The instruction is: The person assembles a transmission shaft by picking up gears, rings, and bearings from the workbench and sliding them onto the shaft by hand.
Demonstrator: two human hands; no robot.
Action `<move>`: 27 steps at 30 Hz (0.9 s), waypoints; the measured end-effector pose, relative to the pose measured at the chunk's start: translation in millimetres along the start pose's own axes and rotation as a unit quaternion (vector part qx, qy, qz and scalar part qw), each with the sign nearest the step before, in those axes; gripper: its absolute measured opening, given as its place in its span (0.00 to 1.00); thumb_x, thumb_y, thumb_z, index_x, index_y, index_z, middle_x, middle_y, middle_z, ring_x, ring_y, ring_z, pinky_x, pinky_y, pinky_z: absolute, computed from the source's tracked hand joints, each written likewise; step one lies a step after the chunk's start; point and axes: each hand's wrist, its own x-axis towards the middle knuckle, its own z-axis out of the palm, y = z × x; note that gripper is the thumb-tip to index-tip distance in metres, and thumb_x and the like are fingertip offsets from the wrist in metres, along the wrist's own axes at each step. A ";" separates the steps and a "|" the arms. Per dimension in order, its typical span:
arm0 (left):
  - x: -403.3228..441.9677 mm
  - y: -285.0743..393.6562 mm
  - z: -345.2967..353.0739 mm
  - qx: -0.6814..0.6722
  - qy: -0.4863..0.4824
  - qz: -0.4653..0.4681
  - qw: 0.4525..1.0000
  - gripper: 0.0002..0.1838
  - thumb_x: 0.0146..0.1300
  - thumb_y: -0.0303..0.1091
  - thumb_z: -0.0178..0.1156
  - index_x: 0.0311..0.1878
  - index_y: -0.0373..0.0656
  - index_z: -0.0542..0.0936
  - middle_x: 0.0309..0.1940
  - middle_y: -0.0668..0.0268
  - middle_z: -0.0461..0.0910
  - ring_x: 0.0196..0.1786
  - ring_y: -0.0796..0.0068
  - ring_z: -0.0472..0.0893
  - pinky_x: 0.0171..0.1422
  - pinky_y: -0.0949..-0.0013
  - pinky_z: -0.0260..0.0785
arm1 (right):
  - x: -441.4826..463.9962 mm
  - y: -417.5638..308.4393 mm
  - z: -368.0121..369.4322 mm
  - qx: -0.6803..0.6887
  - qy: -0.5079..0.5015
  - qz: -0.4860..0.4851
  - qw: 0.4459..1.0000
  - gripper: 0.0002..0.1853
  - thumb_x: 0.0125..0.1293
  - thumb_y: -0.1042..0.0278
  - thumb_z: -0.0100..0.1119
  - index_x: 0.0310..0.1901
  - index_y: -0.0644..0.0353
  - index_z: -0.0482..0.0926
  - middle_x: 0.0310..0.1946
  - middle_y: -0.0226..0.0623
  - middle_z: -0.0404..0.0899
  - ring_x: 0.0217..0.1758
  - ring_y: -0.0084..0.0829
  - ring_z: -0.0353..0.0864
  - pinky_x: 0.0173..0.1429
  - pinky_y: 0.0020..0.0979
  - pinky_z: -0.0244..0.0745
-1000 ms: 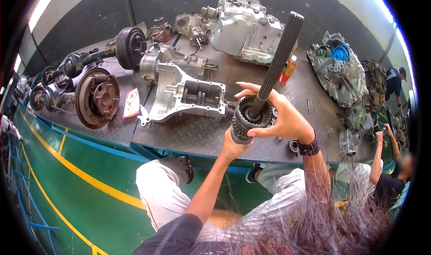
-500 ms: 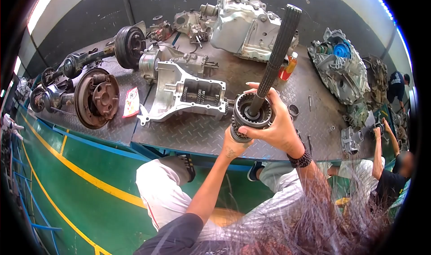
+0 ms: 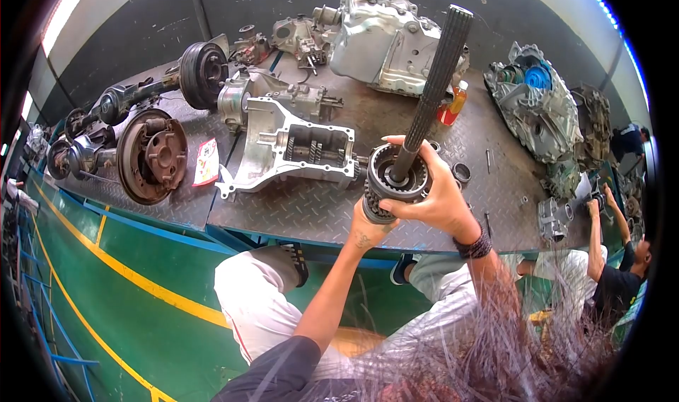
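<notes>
A long dark splined shaft (image 3: 437, 84) with a toothed gear assembly (image 3: 387, 163) at its lower end is held up over the front edge of the bench, tilted with its far end to the upper right. My right hand (image 3: 440, 198) wraps round the gear ring, thumb in front and fingers behind. Below it, my left hand (image 3: 369, 226) is closed round the lower end of the gears; some of its fingers are hidden. An open gearbox housing (image 3: 272, 154) with gears inside lies just left of my hands.
A metal bench (image 3: 297, 222) carries a brake drum assembly (image 3: 157, 154), a large silver transmission case (image 3: 382, 45), a bottle (image 3: 454, 105), loose rings (image 3: 461, 172) and a clutch-side casing (image 3: 534, 112). At the right, a co-worker (image 3: 615, 282) holds a part.
The shaft and both my hands stay almost in place, with only a very slight shift. At the far right, the co-worker's head has moved a little.
</notes>
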 end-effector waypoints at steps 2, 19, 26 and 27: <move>-1.2 -1.7 -1.3 -0.025 -0.003 -0.002 1.000 0.30 0.53 0.25 0.77 0.61 0.37 0.81 0.53 0.65 0.87 0.54 0.76 0.83 0.61 0.67 0.77 | -7.6 -3.4 17.8 0.001 0.087 0.036 0.996 0.46 0.49 0.60 0.87 0.68 0.63 0.71 0.56 0.38 0.83 0.59 0.24 0.82 0.68 0.33 0.77; -0.6 3.8 7.3 -0.024 0.033 -0.023 0.999 0.28 0.52 0.22 0.77 0.59 0.38 0.81 0.51 0.66 0.87 0.52 0.78 0.84 0.58 0.69 0.79 | -19.7 3.7 29.0 -0.021 0.188 -0.029 0.982 0.47 0.53 0.65 0.87 0.72 0.68 0.70 0.59 0.41 0.83 0.60 0.28 0.85 0.66 0.31 0.81; 0.2 5.0 7.9 -0.029 0.033 -0.036 0.998 0.28 0.53 0.23 0.76 0.59 0.38 0.81 0.51 0.66 0.87 0.52 0.78 0.84 0.59 0.69 0.78 | -19.7 12.8 27.1 0.012 0.189 -0.023 0.982 0.45 0.53 0.63 0.88 0.70 0.67 0.73 0.58 0.39 0.84 0.60 0.27 0.86 0.65 0.33 0.82; 0.3 5.2 8.1 -0.034 0.034 -0.040 0.998 0.28 0.53 0.23 0.76 0.59 0.38 0.81 0.51 0.66 0.87 0.53 0.77 0.84 0.59 0.69 0.78 | -19.4 13.0 26.3 0.006 0.183 -0.028 0.983 0.45 0.53 0.63 0.88 0.70 0.67 0.73 0.58 0.39 0.84 0.60 0.27 0.86 0.65 0.33 0.82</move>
